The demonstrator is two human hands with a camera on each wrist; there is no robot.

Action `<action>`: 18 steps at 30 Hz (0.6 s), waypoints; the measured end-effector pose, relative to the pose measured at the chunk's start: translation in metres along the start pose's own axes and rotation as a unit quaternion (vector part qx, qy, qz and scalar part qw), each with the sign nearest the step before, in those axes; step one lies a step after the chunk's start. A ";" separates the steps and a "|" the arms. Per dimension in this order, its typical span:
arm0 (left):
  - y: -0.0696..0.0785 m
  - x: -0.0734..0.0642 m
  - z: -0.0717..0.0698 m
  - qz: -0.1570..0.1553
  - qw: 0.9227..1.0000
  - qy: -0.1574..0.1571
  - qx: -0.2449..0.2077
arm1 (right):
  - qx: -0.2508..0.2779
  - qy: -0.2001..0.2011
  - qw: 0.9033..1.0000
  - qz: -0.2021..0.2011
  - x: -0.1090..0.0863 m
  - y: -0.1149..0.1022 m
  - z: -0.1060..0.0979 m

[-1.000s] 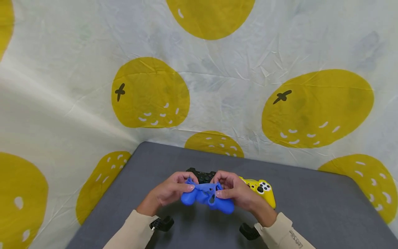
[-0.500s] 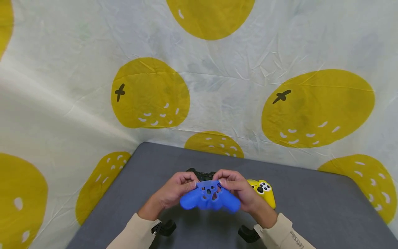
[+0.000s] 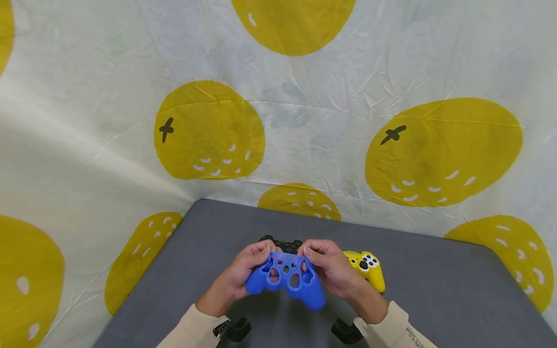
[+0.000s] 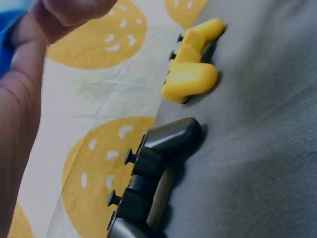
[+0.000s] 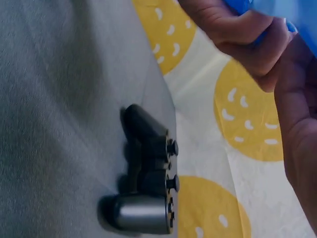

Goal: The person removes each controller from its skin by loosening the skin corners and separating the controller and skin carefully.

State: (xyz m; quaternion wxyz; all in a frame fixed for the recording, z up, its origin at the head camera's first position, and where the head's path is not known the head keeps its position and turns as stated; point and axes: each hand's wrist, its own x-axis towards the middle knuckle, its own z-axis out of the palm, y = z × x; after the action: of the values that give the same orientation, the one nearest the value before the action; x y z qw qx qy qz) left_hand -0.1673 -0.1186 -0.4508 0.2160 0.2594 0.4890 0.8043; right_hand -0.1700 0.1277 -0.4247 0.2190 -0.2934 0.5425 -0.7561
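Note:
A soft blue game controller cover (image 3: 284, 280) hangs above the table in the head view, its button and stick holes showing. My left hand (image 3: 242, 271) pinches its upper left corner between thumb and fingers. At the upper right corner, my right hand (image 3: 334, 268) pinches it the same way. Behind the hands lies a black game controller (image 3: 289, 246), partly covered by them in the head view. A yellow game controller (image 3: 375, 276) lies to the right, partly behind my right hand. Only an edge of the cover shows in each wrist view.
The grey table (image 3: 435, 290) meets a white cloth (image 3: 313, 140) printed with yellow fruit at the back and left. A dark wrist device (image 3: 235, 329) sits at the left cuff, another (image 3: 345, 332) at the right.
The cover was crumpled and bent, then spread out between my hands; it is now tilted so its holes face the head camera more fully. Both controllers lie where they were.

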 end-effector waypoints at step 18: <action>-0.004 -0.012 0.009 -0.038 0.998 -0.002 -0.046 | 0.144 -0.133 0.981 0.000 -0.008 -0.003 -0.005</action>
State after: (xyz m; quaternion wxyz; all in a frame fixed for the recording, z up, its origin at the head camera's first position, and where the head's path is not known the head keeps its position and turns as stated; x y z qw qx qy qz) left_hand -0.1520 -0.1180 -0.4534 0.2593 0.2315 0.4604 0.8168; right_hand -0.1676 0.1370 -0.4249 0.3291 -0.3568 0.3938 -0.7806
